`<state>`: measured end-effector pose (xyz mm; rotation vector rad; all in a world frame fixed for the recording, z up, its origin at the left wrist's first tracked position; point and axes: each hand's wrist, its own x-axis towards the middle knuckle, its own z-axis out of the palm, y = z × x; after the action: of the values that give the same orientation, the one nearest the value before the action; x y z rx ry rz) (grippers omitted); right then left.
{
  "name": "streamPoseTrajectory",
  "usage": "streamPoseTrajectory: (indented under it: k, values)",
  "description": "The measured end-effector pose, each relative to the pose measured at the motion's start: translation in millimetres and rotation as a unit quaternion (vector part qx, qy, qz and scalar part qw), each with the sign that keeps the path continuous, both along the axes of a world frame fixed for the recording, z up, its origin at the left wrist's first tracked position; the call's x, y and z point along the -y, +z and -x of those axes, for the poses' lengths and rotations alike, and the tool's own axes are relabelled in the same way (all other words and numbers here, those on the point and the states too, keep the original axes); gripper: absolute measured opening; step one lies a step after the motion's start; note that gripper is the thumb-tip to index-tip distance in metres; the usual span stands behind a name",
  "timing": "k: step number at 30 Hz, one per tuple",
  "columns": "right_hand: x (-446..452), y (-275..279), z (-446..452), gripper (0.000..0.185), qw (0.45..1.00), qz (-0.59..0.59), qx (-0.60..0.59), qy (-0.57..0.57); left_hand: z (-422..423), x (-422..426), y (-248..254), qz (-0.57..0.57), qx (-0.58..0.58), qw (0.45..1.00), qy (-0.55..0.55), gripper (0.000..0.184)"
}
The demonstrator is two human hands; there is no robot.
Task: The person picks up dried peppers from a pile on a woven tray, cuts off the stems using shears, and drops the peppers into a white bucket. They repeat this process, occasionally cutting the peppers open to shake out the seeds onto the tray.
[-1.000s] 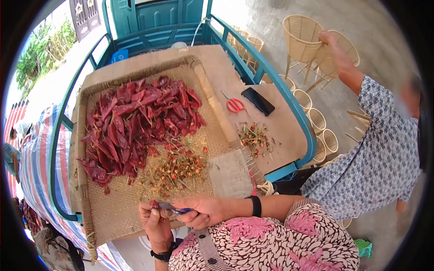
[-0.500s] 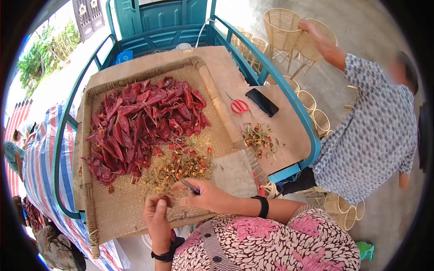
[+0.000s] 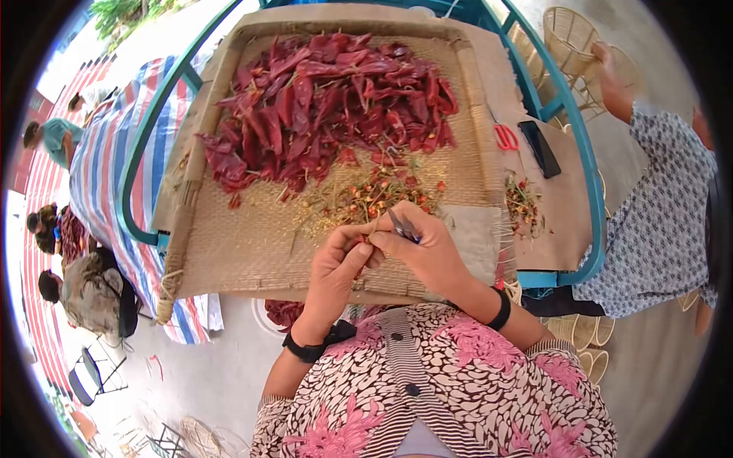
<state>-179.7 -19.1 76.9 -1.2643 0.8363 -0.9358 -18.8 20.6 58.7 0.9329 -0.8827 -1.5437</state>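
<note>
My left hand (image 3: pixel 338 263) is closed in a pinch on a dried red chili pepper (image 3: pixel 363 240), mostly hidden by the fingers. Meeting it from the right, my right hand (image 3: pixel 437 256) pinches at the pepper's stem end. A pair of small dark snips (image 3: pixel 405 227) is tucked in the right hand, points up. Both hands are above the near part of a woven tray (image 3: pixel 244 259). Just beyond them lies a heap of cut stems and chili caps (image 3: pixel 382 195). A large pile of dried red chili peppers (image 3: pixel 328 99) fills the tray's far side.
To the right, red-handled scissors (image 3: pixel 505 137), a black phone (image 3: pixel 539 149) and more stem scraps (image 3: pixel 522 206) lie on cardboard (image 3: pixel 561 217). A teal cart rail (image 3: pixel 592 191) surrounds it. A person (image 3: pixel 649 214) stands at right near wicker baskets (image 3: pixel 569 34). Other people sit at left.
The view has shifted, so the tray appears higher and further right. My hands have come together, and my right hand now pinches at the pepper's stem end.
</note>
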Motion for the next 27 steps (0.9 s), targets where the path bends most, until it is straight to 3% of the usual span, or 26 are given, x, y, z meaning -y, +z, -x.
streamPoseTrajectory:
  k: [1, 4, 7, 10, 12, 14, 16, 19, 22, 25, 27]
  values:
    - [3, -3, 0, 0.010, 0.980, 0.182, -0.079, -0.024, -4, -1, 1, -0.012, 0.011, 1.000, -0.014, 0.020]
    - [3, -1, -4, 0.014, 0.914, 0.346, -0.203, -0.053, -5, -2, -2, -0.026, 0.071, 0.997, -0.011, 0.015]
    - [-1, -6, -8, 0.018, 0.852, 0.440, -0.284, -0.028, -1, -1, -5, -0.043, 0.105, 0.993, 0.036, 0.015]
    - [0, -6, -9, 0.011, 0.875, 0.404, -0.263, -0.032, -8, -1, 2, -0.053, 0.080, 0.995, -0.022, 0.012]
    - [1, -6, -11, 0.006, 0.968, 0.225, -0.113, -0.012, -13, -2, 2, -0.063, 0.018, 0.996, -0.057, 0.011]
    - [-1, 1, -10, 0.008, 1.000, 0.009, -0.003, 0.030, -18, -7, -3, -0.051, -0.043, 0.994, -0.087, 0.011]
    - [2, 19, -4, 0.013, 0.969, -0.219, 0.063, 0.091, -24, -9, -12, -0.008, -0.102, 0.989, -0.110, 0.012]
    - [9, 8, -4, 0.014, 0.869, -0.391, 0.277, 0.123, -27, -14, -12, 0.038, -0.039, 0.986, -0.156, 0.012]
    - [3, 8, -10, 0.014, 0.924, -0.340, 0.171, 0.037, -25, -13, -20, 0.044, -0.100, 0.983, -0.144, 0.016]
    - [15, 12, -3, 0.019, 0.994, -0.099, -0.056, -0.001, -32, -20, -9, -0.003, -0.069, 0.991, -0.117, 0.018]
    - [26, 1, 1, 0.024, 0.944, 0.114, -0.303, -0.061, -37, -27, -4, 0.013, -0.040, 0.996, -0.072, 0.018]
